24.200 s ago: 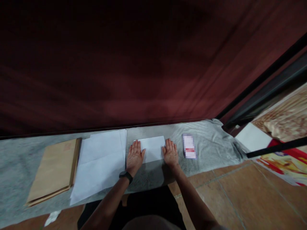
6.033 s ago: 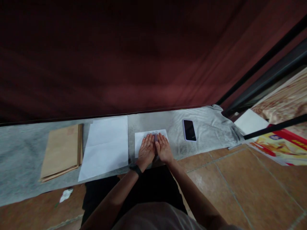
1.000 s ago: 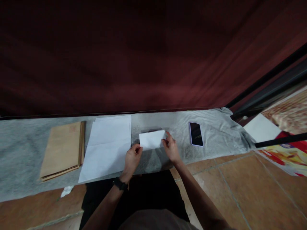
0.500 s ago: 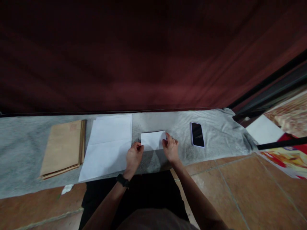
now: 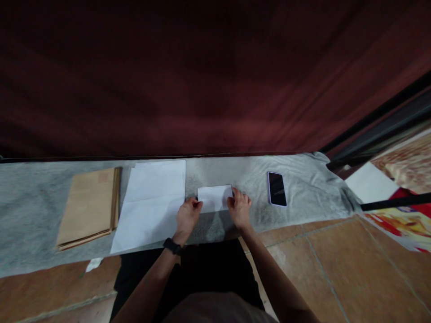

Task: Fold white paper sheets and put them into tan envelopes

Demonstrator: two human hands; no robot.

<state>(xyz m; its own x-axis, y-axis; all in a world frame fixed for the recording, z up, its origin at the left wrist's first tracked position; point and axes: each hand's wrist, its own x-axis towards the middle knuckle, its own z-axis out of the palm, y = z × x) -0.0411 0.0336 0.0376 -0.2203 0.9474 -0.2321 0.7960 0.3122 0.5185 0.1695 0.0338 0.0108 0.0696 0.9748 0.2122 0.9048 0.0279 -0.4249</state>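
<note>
A small white folded sheet of paper [image 5: 214,198] is between my hands, over the grey cloth. My left hand [image 5: 187,216] pinches its left edge, thumb on top and fingers curled at the side. At the right edge, my right hand [image 5: 240,208] grips the paper in the same way. Close to my left hand lies a stack of larger white sheets [image 5: 151,204], with a crease across the top one. Farther left rests a pile of brown envelopes [image 5: 88,204]. The undersides of my fingers are hidden.
A phone [image 5: 277,189] with a pale case lies right of my hands on the grey cloth [image 5: 303,188]. Behind the bench hangs a dark red curtain [image 5: 215,112]. Dark bars and a colourful printed package [image 5: 404,222] are at far right. Tiled floor [image 5: 303,255] runs below.
Almost nothing differs. Both hands keep hold of the small folded paper, which lies slightly flatter or lower than before.
</note>
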